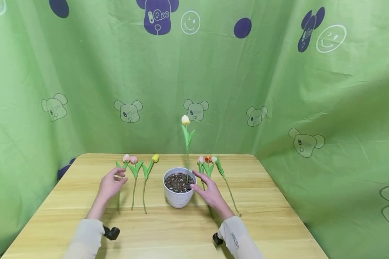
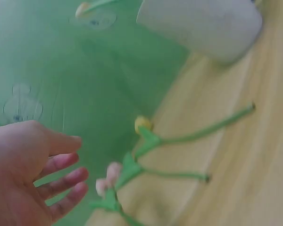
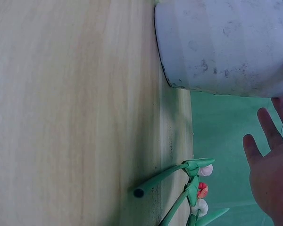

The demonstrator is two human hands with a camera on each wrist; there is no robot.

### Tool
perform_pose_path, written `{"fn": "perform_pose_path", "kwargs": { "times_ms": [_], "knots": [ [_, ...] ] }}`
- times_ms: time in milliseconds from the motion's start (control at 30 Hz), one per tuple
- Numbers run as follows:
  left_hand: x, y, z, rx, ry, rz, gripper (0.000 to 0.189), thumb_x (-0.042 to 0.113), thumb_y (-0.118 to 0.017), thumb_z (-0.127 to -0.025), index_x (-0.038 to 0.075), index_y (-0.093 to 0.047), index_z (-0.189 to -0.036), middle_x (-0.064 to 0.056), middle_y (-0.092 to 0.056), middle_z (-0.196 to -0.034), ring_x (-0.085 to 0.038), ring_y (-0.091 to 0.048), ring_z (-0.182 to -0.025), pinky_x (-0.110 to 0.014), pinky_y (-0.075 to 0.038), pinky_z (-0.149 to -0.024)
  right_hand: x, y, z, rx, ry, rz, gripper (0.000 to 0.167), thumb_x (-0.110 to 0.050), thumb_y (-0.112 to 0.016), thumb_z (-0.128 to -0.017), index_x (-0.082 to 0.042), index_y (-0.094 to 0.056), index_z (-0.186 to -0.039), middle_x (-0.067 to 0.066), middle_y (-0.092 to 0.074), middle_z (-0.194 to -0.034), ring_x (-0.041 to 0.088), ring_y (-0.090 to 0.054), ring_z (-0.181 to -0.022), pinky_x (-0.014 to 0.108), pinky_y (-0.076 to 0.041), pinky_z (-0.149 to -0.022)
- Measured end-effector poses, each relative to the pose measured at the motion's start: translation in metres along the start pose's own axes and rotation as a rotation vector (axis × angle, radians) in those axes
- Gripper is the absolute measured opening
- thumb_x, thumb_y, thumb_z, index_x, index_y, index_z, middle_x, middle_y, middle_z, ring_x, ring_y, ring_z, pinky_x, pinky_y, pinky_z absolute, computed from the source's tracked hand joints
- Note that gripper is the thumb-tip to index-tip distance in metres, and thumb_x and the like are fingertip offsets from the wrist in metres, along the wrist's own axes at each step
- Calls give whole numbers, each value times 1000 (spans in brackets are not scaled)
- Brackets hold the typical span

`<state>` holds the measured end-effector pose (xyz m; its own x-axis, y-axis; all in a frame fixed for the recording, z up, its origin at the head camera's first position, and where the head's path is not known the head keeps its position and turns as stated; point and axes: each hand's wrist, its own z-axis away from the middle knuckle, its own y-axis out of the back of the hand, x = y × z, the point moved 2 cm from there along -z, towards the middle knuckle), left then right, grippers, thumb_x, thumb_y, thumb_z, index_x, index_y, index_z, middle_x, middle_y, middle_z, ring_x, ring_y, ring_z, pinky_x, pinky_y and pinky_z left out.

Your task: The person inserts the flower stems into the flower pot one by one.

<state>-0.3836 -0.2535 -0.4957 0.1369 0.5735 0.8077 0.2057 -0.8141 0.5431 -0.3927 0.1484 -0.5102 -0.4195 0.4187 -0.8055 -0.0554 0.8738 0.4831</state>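
A white flower pot [image 1: 179,200] full of dark soil [image 1: 176,182] stands on the table, with a cream tulip [image 1: 186,120] upright in it. My right hand [image 1: 212,196] is at the right side of the pot, fingers spread and fingertips right at its rim. To the left, my left hand [image 1: 111,185] hovers over the stem of the leftmost pink tulip [image 1: 126,158], fingers loosely bent and nothing in them. Beside that flower lie a second pink tulip [image 1: 134,160] and a yellow tulip [image 1: 155,158]. The left wrist view shows this hand [image 2: 42,165] apart from the stems.
Right of the pot lie a light pink tulip [image 1: 200,160], an orange-red tulip [image 1: 208,159] and a whitish tulip [image 1: 214,160], partly behind my right hand. The wooden table [image 1: 159,233] ends at a green printed curtain [image 1: 162,133] at the back and sides.
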Motion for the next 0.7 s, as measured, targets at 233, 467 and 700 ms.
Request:
{"fn": "perform_pose_path", "kwargs": {
  "times_ms": [233, 467, 700],
  "knots": [
    [-29, 14, 13, -18, 76, -80, 45, 13, -68, -96, -2, -57, -136, -25, -66, -123, -43, -68, -108, -53, -60, -88, 0, 0, -1, -1, -3, 6, 64, -33, -75, -95, -18, -52, -152, 6, -52, -157, 36, -43, -148, 66, -29, -122],
    [-38, 15, 17, -81, 146, -86, 49, 13, -68, -96, -5, -52, -139, -28, -63, -126, -43, -66, -108, -46, -61, -81, 0, 0, -1, 19, -6, -18, 61, -25, -77, -93, -16, -54, -150, 7, -53, -155, 37, -44, -147, 66, -29, -123],
    [-42, 6, 14, -103, 159, -108, 51, 10, -71, -92, -8, -52, -137, -28, -66, -120, -27, -70, -86, -39, -61, -74, -8, -1, 0, 19, 6, -27, 60, -19, -75, -95, -10, -53, -150, 13, -52, -156, 39, -44, -147, 65, -28, -124]
  ]
}}
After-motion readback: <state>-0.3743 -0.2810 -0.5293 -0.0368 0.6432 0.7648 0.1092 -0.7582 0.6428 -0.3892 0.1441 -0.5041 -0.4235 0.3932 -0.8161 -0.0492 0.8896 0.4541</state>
